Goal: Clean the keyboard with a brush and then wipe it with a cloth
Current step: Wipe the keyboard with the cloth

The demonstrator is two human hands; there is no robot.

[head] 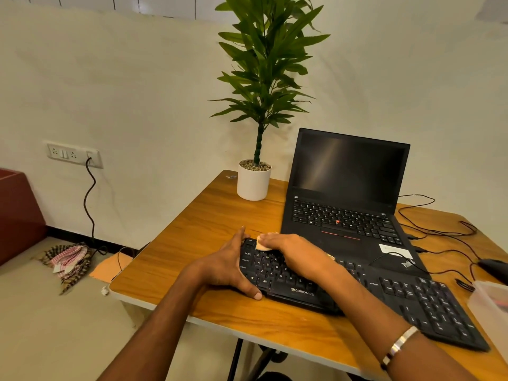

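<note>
One black keyboard (357, 292) lies on the table (214, 215) before one laptop (349, 199), its left end gripped by the left hand (228, 268), while the right hand (291, 250) presses one pale cloth (261, 244) onto the upper-left keys.

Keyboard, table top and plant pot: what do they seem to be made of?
Keyboard: matte black plastic, it seems; moulded keys with printed legends. Table top: glossy wood-grain surface with a pale edge, likely laminate rather than solid wood. Pot: smooth white, ceramic or plastic; cannot tell.
</note>
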